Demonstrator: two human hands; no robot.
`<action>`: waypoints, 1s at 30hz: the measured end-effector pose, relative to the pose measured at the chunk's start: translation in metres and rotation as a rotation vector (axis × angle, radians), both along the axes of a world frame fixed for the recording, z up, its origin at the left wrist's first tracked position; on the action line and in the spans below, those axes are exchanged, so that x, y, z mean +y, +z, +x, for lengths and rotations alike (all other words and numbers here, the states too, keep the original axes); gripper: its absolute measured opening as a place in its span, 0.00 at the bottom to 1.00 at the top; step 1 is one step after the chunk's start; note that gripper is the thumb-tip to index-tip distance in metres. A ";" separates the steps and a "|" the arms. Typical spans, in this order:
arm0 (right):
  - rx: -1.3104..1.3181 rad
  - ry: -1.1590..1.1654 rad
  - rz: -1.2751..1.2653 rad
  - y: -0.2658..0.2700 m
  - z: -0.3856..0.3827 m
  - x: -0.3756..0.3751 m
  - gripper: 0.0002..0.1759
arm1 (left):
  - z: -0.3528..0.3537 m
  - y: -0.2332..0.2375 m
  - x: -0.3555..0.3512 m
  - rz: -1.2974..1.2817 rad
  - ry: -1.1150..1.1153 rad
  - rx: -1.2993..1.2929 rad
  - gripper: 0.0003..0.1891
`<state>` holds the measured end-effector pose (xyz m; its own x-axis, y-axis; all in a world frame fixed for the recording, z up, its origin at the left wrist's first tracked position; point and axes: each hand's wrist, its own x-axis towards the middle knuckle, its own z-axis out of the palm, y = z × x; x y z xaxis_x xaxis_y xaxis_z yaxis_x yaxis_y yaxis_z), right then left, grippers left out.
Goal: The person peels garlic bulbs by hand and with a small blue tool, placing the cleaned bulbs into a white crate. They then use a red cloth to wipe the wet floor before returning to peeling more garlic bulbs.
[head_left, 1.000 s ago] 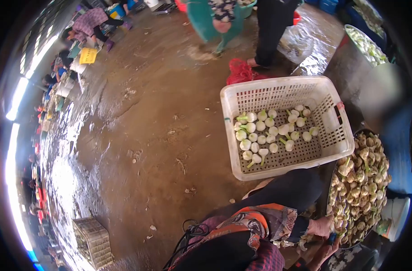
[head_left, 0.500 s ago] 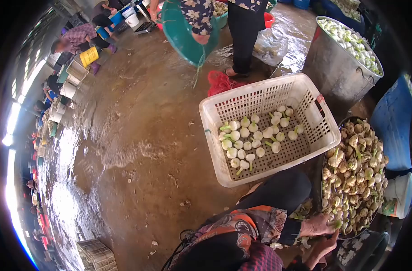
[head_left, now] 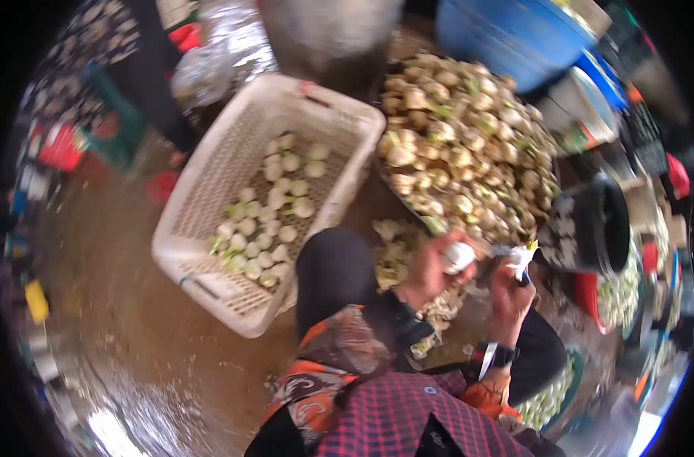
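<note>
My left hand (head_left: pixel 429 276) is closed around a white peeled garlic bulb (head_left: pixel 459 258). Close by on its right, my right hand (head_left: pixel 508 298) grips what looks like a small knife (head_left: pixel 523 280); its dark handle end shows, but the blade is blurred. White and yellowish peel (head_left: pixel 523 257) sits at those fingers. Just beyond both hands is a heap of unpeeled garlic bulbs (head_left: pixel 469 145) in a wide round tub. Left of my knee stands a white slotted crate (head_left: pixel 225 156) with several peeled bulbs (head_left: pixel 274 217) on its bottom.
Garlic peelings (head_left: pixel 392 255) lie under my hands. A black bucket (head_left: pixel 590 225) stands at the right, with a white bucket (head_left: pixel 579 114) and a large blue barrel (head_left: pixel 507 38) behind. A metal drum (head_left: pixel 328 34) is beyond the crate. Another person (head_left: pixel 153 68) stands at the far left.
My view has swung right toward the tub. My hands have moved apart from their joined work, and a clean white bulb now shows in my left hand.
</note>
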<state>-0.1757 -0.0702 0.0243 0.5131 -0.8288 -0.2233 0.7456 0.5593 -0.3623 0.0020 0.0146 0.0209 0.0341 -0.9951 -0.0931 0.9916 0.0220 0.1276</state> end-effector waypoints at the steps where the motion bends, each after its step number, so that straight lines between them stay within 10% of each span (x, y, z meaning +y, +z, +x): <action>1: -0.172 -0.009 0.032 0.001 -0.011 -0.007 0.14 | 0.003 0.001 -0.002 -0.045 0.031 0.041 0.18; 4: 0.811 -0.002 -0.075 0.013 0.000 0.006 0.14 | 0.004 0.014 -0.001 0.081 0.057 -0.042 0.18; 6: 1.379 0.353 -0.723 -0.018 -0.009 0.025 0.15 | 0.002 0.010 -0.005 0.129 0.117 -0.095 0.18; 11: 0.837 0.335 -0.244 0.050 0.030 0.032 0.18 | -0.007 0.004 -0.004 0.139 0.190 -0.899 0.23; 16: 1.185 0.164 -0.835 0.028 0.041 0.027 0.18 | -0.005 0.007 0.002 0.285 0.125 -1.939 0.29; 19: 1.674 0.057 -1.291 0.039 0.050 0.040 0.18 | -0.006 0.000 -0.001 0.299 0.049 -1.810 0.30; 26: 1.865 -0.012 -1.349 0.033 0.058 0.053 0.11 | -0.011 -0.009 -0.003 0.205 0.415 -1.802 0.26; 30: 1.772 -0.104 -1.109 0.027 0.053 0.041 0.12 | -0.008 -0.015 -0.003 0.226 0.184 -1.218 0.21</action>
<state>-0.1230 -0.0294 0.0514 0.3087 -0.9325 0.1874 -0.6899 -0.3552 -0.6308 -0.0063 0.0115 0.0063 0.3541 -0.9325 -0.0714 0.2115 0.0055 0.9774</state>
